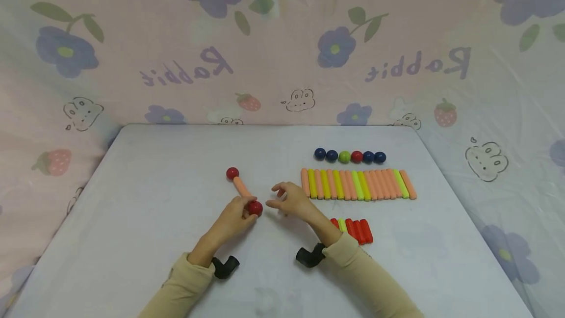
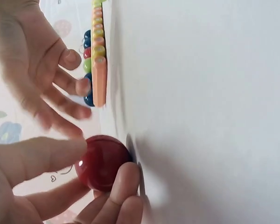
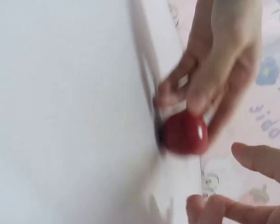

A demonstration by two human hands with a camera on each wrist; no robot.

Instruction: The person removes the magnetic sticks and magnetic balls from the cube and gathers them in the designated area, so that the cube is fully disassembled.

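My left hand [image 1: 234,219] pinches a glossy red ball [image 1: 256,208] between thumb and fingers, low over the white table. An orange stick [image 1: 241,187] runs from this ball up and left to a second red ball [image 1: 232,173] at its far end. In the left wrist view the thumb lies on top of the held ball [image 2: 102,161] and the fingers come round its side. To the right of that ball hovers my right hand [image 1: 293,201], fingers spread and loosely bent, holding nothing. The right wrist view is blurred around the ball [image 3: 185,134].
On the right lies a long row of orange, yellow and green sticks [image 1: 348,184]. Behind it runs a line of blue, green and red balls [image 1: 356,156]. Short red and green sticks [image 1: 359,231] are partly hidden by the right forearm. Black curved pieces [image 1: 226,267] sit at both wrists.
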